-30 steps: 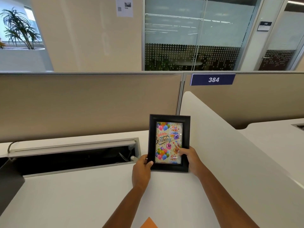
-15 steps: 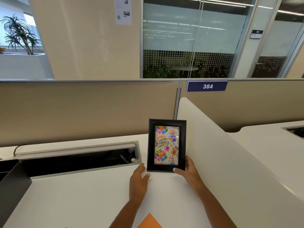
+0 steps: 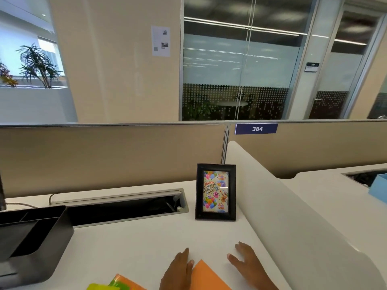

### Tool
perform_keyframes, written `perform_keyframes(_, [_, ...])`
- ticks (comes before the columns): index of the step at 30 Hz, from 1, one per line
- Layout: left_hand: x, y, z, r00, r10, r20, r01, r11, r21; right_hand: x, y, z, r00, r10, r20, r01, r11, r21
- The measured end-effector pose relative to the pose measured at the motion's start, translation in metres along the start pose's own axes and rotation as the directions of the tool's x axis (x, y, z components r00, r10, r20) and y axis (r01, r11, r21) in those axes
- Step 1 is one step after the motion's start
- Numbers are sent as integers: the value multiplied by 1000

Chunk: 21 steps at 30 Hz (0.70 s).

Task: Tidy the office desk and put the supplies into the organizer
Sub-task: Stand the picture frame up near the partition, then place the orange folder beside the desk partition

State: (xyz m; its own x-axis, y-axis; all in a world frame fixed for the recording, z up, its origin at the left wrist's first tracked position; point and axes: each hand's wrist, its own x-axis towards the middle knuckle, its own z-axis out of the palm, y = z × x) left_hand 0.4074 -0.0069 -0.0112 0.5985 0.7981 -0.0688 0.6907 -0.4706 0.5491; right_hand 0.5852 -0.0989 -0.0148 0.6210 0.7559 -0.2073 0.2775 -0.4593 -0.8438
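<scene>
Organizer [image 3: 31, 233], black, sits at the desk's [image 3: 136, 248] left; the picture frame [image 3: 215, 192] stands upright near the divider [image 3: 282, 216]. The left hand [image 3: 178, 271] and right hand [image 3: 247, 264] lie relaxed, holding nothing. The likely next move is gathering the orange sheet [image 3: 207, 277], which is cut off below and hard to identify.
</scene>
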Motion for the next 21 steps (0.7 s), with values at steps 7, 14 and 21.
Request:
perform_keyframes(7, [-53, -6, -14, 995, 88, 48, -96, 973, 212, -58, 1, 24, 994, -105, 0, 82, 784, -615])
perform_keyframes(14, [-95, -34, 7, 972, 219, -83, -175, 915, 363, -127, 13, 56, 940, -299, -164, 86, 673, -734])
perform_keyframes(21, [-157, -37, -30, 987, -124, 101, 67, 894, 444, -180, 32, 89, 866, -407, -290, 40, 635, -772])
